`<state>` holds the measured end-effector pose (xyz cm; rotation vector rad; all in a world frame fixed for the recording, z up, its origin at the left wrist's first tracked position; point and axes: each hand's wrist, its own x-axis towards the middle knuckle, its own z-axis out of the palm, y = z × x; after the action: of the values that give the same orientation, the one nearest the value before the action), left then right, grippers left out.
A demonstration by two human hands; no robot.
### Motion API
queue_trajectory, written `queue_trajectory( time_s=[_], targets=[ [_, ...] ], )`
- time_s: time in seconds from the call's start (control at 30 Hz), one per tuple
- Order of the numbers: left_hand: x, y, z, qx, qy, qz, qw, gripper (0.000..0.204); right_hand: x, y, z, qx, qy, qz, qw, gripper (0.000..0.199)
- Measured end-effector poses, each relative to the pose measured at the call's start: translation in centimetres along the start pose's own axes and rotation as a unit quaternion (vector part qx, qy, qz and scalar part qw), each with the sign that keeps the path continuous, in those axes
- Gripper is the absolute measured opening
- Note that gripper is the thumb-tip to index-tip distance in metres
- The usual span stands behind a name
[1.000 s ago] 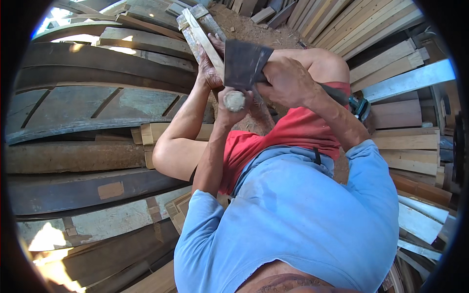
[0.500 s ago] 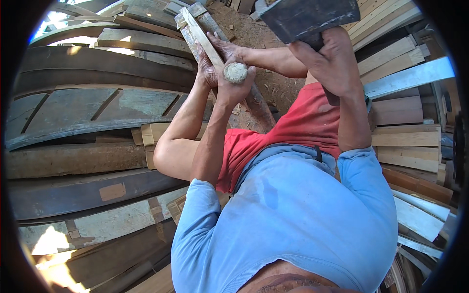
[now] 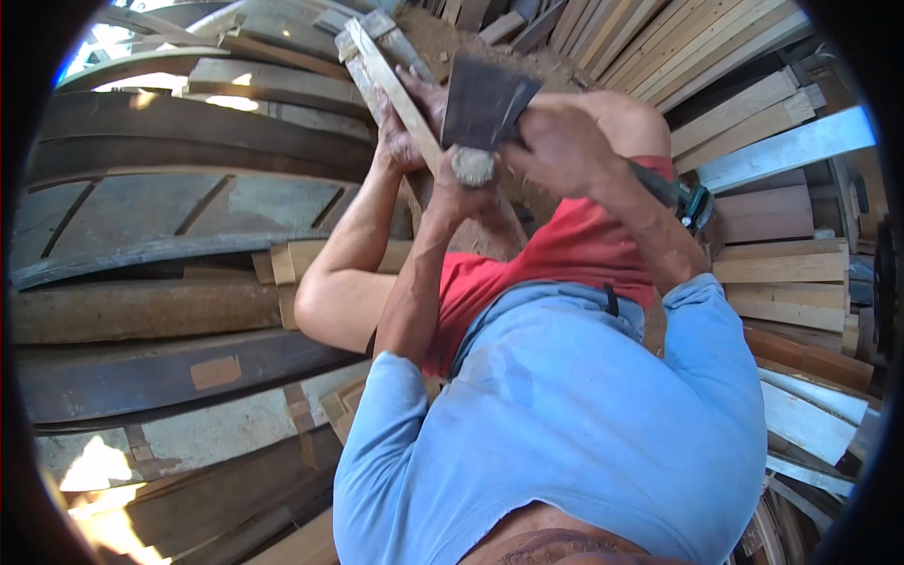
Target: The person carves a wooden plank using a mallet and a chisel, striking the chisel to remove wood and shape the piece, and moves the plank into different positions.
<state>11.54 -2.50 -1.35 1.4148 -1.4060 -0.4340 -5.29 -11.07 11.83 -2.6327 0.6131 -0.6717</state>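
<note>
My left hand (image 3: 460, 198) is closed around an upright handle with a round, pale, battered end (image 3: 473, 168); the tool's lower part is hidden. Just right of it, my right hand (image 3: 565, 151), slightly blurred, grips a hatchet (image 3: 485, 104) with a broad dark blade. The blade's lower edge lies right by the round end; whether they touch I cannot tell. A narrow wooden strip (image 3: 391, 80) slopes up and left from my left hand. My bare feet (image 3: 400, 141) press it from both sides above a worn board (image 3: 358, 71).
Long curved planks (image 3: 188, 212) are stacked along the left. More boards (image 3: 782, 282) and a pale beam (image 3: 791, 151) stand on the right, with light strips (image 3: 697, 47) at the far right. A green tool-like object (image 3: 695, 207) lies by my right forearm. Shavings litter the floor.
My right hand has swung the hatchet down and left, from high on the right to beside the round handle end. My left hand has shifted slightly right.
</note>
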Motion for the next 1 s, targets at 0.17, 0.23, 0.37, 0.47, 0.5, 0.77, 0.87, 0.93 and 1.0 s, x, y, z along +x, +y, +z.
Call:
queue_trajectory(
  time_s=[0.17,0.23,0.37,0.47,0.5,0.77,0.87,0.93,1.0],
  targets=[
    [-0.4,0.3,-1.1,-0.037,0.017,-0.041,0.998,0.019,1.1,-2.6,-4.7,0.121,0.041,0.041,0.991,0.022],
    [-0.1,-0.2,-0.9,-0.056,-0.011,-0.063,0.996,0.018,1.1,-2.4,-4.5,0.092,0.031,0.029,0.995,0.022],
    [0.5,0.0,0.7,0.057,0.014,0.103,0.993,0.018,-0.1,-0.5,-0.7,-0.047,-0.089,0.027,0.995,0.024],
    [0.9,1.7,1.0,0.000,0.014,0.061,0.998,0.020,-0.6,1.3,-0.5,-0.040,-0.046,0.028,0.998,0.025],
    [0.1,0.7,0.3,-0.010,0.001,0.003,1.000,0.020,-0.3,0.8,-1.2,-0.012,-0.019,0.024,0.999,0.025],
    [-1.3,-0.8,-1.3,0.037,0.003,0.086,0.996,0.020,0.2,-1.7,0.9,-0.006,-0.073,-0.023,0.997,0.025],
    [-2.5,-1.2,-2.3,0.036,-0.029,0.005,0.999,0.025,0.4,-2.0,0.4,0.008,-0.049,-0.041,0.998,0.020],
    [-3.7,-1.8,-3.0,-0.025,-0.117,-0.196,0.973,0.027,0.6,-2.7,-0.8,0.026,-0.002,-0.047,0.999,0.020],
    [-3.4,-2.0,-3.5,-0.010,-0.122,-0.136,0.983,0.035,1.2,-3.8,-1.7,0.010,-0.069,-0.027,0.997,0.021]
  ],
)
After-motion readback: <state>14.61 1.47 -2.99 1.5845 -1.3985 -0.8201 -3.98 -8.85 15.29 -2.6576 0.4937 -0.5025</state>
